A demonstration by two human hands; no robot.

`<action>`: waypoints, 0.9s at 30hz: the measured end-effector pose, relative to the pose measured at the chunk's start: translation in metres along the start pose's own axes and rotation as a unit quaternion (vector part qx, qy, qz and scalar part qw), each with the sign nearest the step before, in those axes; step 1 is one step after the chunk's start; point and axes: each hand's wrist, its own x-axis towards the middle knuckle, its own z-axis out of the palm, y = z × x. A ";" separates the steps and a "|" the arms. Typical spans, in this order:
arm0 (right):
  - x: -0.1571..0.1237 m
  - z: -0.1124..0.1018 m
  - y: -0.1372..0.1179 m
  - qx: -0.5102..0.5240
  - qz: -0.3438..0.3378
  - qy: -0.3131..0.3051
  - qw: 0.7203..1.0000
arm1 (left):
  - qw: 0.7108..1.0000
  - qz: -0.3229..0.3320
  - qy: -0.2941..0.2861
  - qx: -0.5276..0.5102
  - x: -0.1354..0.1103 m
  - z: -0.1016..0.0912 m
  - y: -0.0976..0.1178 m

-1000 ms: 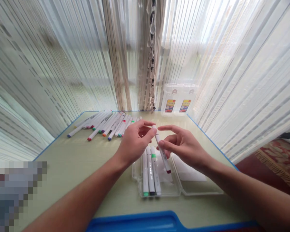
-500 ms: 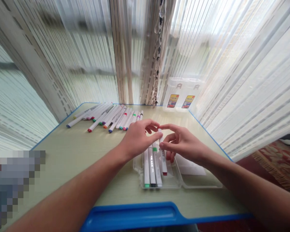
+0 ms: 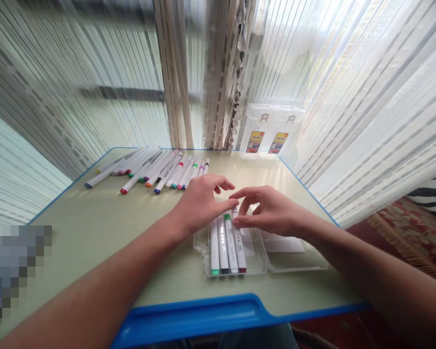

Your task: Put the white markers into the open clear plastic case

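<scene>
A clear plastic case (image 3: 256, 267) lies unfolded on the table, with several white markers side by side in its left half. The rightmost, a red-ended marker (image 3: 240, 249), lies alongside a white-ended marker (image 3: 231, 245), a black-ended marker (image 3: 223, 245) and a green-ended marker (image 3: 214, 247). My right hand (image 3: 267, 208) has its thumb and bent fingers at the upper part of the red-ended marker, partly hiding it. My left hand (image 3: 207, 201) hovers at the markers' far ends, thumb and fingers apart, its thumb tip close to the top of the red-ended marker.
Several loose markers (image 3: 148, 169) lie in a row at the back left of the table (image 3: 131, 223). An upright clear case (image 3: 267, 131) with two labels stands at the back right. String curtains (image 3: 123, 72) hang behind. A blue ledge (image 3: 199, 312) runs along the front edge.
The red-ended marker has gone from tilted above the case to lying in line beside the others. My left fingers have come away from its top. The whole view has shifted slightly.
</scene>
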 end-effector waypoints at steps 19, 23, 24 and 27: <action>-0.004 -0.005 -0.004 -0.141 -0.014 0.007 0.990 | 0.999 -0.015 -0.045 0.004 -0.001 0.003 -0.003; -0.004 -0.006 -0.004 -0.151 -0.013 -0.009 0.988 | 0.998 -0.029 -0.056 -0.001 -0.001 0.002 -0.002; -0.005 -0.007 -0.005 -0.154 -0.014 -0.011 0.988 | 0.998 -0.032 -0.059 -0.002 -0.001 0.002 -0.001; -0.005 -0.007 -0.006 -0.159 -0.016 -0.016 0.987 | 0.997 -0.036 -0.064 -0.007 -0.001 0.002 0.000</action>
